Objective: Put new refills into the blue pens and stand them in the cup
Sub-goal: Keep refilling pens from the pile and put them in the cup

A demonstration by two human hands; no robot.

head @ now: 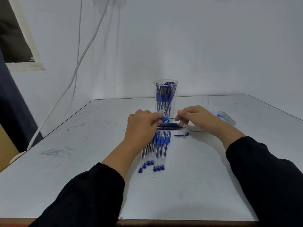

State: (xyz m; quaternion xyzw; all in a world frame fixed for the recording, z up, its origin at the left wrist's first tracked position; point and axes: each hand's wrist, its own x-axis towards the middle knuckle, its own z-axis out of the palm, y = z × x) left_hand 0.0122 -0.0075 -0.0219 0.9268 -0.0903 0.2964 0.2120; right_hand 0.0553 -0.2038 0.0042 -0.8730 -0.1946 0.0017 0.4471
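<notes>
Pen (164, 118) is gripped by the curled left hand (142, 124) just in front of the cup (165, 97), its tip pinched by the right hand (195, 119); a slip could scatter the refills (169, 126) below.

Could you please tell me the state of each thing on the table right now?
cup: upright, holding pens.
held pen: gripped by left hand, tip bare.
right hand: pinching the pen's tip.
loose pens: lying flat, capped.
refills: lying flat.
cap: off, lying alone.
</notes>
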